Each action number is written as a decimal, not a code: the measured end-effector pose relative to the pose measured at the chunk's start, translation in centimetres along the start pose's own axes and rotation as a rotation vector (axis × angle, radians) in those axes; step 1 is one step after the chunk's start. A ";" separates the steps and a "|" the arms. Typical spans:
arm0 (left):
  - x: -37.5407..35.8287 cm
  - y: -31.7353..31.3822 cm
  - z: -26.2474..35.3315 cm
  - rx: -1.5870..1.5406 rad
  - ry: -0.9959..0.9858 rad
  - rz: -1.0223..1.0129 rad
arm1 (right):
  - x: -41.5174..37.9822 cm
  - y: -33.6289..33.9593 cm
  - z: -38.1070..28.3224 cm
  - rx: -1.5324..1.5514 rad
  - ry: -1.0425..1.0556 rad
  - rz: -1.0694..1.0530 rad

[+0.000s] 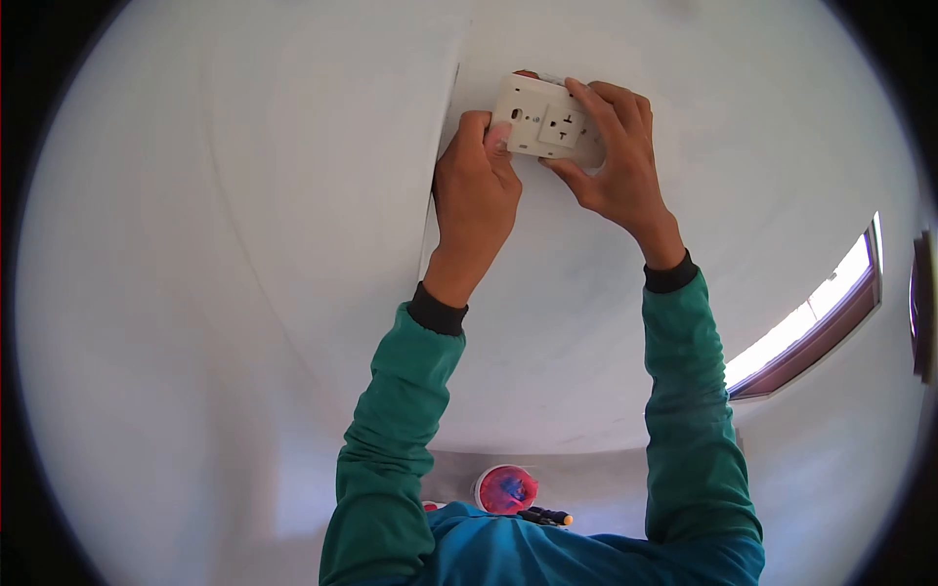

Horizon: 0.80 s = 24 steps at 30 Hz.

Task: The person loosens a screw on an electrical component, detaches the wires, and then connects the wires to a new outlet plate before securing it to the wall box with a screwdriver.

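Note:
A white rectangular socket plate [532, 115], with one outlet insert at its right part and an oval hole at its left, lies against the white wall, slightly tilted. My left hand [479, 186] grips its left end, the thumb on the front face and the fingers curled out of sight by the edge. With the thumb at the lower edge and the index finger at the upper edge, my right hand [622, 156] holds the right part. The back of the plate is hidden; a bit of something brown shows above its top edge.
A wall corner edge [427, 230] runs down beside my left hand. On the right is a window with a brown frame [821, 337]. Low down are a white bucket [479, 488] with red and blue contents and a black tool with a yellow-orange end [552, 517].

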<state>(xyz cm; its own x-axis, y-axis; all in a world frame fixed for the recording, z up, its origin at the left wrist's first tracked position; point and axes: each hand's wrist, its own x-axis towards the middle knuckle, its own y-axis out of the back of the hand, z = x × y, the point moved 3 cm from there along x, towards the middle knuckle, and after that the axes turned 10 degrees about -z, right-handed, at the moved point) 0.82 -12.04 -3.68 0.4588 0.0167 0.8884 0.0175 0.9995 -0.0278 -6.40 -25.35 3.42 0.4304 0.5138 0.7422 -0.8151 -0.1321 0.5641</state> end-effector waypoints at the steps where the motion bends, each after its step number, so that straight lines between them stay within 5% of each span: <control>1: 0.2 0.1 0.2 0.017 0.005 0.001 | 0.1 0.0 0.1 -0.018 0.001 0.006; 6: 1.1 -0.3 0.3 0.222 0.064 -0.073 | 0.3 -0.1 0.9 -0.086 -0.001 0.045; 8: 1.4 -0.8 0.3 0.143 -0.012 0.072 | 0.5 0.1 0.7 -0.086 0.012 0.075; 18: 0.7 -0.1 1.7 -0.010 -0.027 -0.051 | -0.5 1.3 -0.4 -0.142 -0.013 0.083; 24: -0.5 0.0 0.4 0.257 -0.025 -0.001 | -2.0 -0.9 -0.7 -0.171 -0.032 0.125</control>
<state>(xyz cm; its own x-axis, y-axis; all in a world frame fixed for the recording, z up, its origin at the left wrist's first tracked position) 0.20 -12.06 -3.98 0.4368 0.0137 0.8995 -0.2101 0.9738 0.0873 -6.80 -25.67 1.19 0.3320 0.4749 0.8150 -0.9156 -0.0455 0.3994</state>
